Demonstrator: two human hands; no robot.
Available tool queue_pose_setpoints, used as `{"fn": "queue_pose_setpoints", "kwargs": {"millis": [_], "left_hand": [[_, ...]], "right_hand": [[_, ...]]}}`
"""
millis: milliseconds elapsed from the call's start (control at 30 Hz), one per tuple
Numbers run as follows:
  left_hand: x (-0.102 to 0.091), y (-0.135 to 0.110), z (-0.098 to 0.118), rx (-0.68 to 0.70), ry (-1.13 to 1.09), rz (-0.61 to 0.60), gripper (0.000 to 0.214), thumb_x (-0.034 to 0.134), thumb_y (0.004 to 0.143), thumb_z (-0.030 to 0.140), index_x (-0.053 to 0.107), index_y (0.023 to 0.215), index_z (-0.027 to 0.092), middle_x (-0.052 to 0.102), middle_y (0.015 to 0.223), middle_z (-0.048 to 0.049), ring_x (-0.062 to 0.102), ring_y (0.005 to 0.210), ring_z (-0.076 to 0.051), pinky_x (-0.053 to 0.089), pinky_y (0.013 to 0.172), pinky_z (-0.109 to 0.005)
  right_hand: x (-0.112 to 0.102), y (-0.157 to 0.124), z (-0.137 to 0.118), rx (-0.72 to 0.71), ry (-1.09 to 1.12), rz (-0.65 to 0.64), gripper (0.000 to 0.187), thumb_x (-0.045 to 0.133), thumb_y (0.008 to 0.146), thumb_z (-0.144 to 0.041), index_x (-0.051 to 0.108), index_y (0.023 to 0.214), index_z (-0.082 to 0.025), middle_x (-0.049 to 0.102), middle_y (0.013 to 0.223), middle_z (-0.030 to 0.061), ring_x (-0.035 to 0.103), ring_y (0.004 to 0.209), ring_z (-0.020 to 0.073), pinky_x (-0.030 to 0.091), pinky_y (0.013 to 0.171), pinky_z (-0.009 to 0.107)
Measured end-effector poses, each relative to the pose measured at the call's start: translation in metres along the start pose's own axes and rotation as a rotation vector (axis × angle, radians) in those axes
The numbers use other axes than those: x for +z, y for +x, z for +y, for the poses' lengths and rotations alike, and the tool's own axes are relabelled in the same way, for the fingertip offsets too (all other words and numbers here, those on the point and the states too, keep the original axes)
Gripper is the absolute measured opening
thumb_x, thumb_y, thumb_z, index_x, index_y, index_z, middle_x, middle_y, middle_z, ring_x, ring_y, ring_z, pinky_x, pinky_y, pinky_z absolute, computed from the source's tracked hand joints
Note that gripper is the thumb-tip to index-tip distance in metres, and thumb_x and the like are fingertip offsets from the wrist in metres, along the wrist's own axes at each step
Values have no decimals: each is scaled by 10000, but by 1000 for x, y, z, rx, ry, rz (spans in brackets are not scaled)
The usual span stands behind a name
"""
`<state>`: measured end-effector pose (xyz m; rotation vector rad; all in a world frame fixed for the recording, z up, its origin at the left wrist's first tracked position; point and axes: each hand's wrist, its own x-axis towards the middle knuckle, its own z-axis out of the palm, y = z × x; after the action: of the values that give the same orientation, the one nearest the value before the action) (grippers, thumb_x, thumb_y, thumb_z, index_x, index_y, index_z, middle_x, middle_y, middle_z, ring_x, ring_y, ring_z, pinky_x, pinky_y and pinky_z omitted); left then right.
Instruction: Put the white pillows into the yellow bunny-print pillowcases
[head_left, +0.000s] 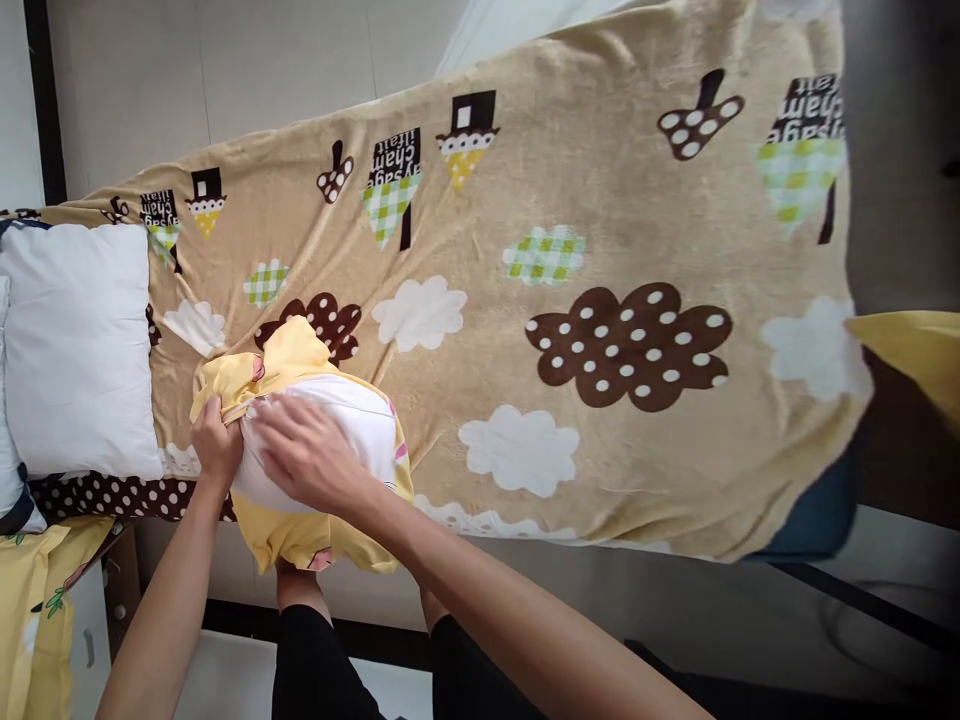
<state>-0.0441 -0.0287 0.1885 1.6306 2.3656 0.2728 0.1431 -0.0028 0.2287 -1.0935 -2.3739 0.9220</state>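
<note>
A yellow pillowcase [300, 345] is bunched around a white pillow [367, 415] near the front edge of the bed. Part of the white pillow shows through the case's opening. My left hand [217, 445] is closed on the edge of the pillowcase at the left side of the opening. Stretched out and slightly blurred, the fingers of my right hand [307, 450] lie on the white pillow, close to the left hand. Yellow cloth hangs below the pillow, over the bed's front edge and in front of my legs.
A beige blanket [615, 230] with cloud and mushroom prints covers the bed. Another white pillow [79, 350] lies at the left end. Yellow printed fabric [30, 610] is at lower left beside a white cabinet door [90, 640]. More yellow cloth [922, 350] shows at the right edge.
</note>
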Motion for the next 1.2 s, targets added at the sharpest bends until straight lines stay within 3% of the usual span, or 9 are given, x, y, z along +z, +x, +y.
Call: {"fn": "queue_pose_setpoints", "kwargs": {"millis": [100,167,300,433,567,733,900,1033,1200], "left_hand": [[-9,-1,11,61,89,-17,132,526,877,285,569,792,194,631,773,-72,563,722,-217,311,618,-286],[-17,3,18,139,162,0,154,530,895,300,611,833,185,633,777,-84,564,734,-227,307,628,-298],[-30,31,34,423,217,6,222,462,948,259,670,966,185,639,846,-109,561,847,-245,338,750,-337],[-28,58,55,676,180,-218,261,413,963,224,672,972,198,628,853,-99,555,840,-232,344,721,-325],[-25,63,73,747,383,-393,249,396,933,122,641,944,165,636,867,-105,573,775,-220,339,637,-302],[-37,70,87,703,728,-575,222,385,925,101,576,1007,178,635,870,-78,602,706,-205,368,570,-282],[-33,72,101,736,762,-415,302,353,912,61,585,1069,171,617,1006,-124,600,903,-251,424,611,-306],[-14,65,103,808,665,-282,261,397,892,56,629,914,174,624,889,-107,590,834,-237,410,626,-311],[6,69,96,817,508,-123,221,454,823,34,611,781,184,598,773,-85,563,758,-228,378,637,-318]], "right_hand": [[-13,-21,11,325,-86,131,440,421,967,-377,502,1377,-241,567,1336,128,456,1206,337,323,984,527],[-7,-33,14,401,-71,142,461,435,964,-407,505,1384,-231,632,1215,144,530,1081,323,348,927,510],[15,-53,10,238,142,180,471,447,951,-322,453,1408,-207,643,1205,125,555,1092,279,389,920,436],[24,-66,10,162,268,250,630,475,904,-301,273,1489,-183,577,1288,156,527,1188,289,436,939,438],[34,-62,17,129,230,227,621,428,926,-249,225,1502,-132,528,1360,205,465,1298,293,426,1007,461],[45,-44,13,124,211,203,611,407,939,-248,235,1500,-79,547,1339,244,478,1297,302,439,1007,479],[42,-48,9,133,187,233,601,418,914,-209,275,1479,-62,578,1287,247,516,1251,310,465,976,469],[43,-45,27,178,156,182,542,415,901,-183,360,1420,-38,633,1185,224,575,1161,285,484,951,426],[42,-15,50,267,68,45,419,379,908,-117,488,1310,-65,651,1157,172,601,1081,238,462,965,367]]}}
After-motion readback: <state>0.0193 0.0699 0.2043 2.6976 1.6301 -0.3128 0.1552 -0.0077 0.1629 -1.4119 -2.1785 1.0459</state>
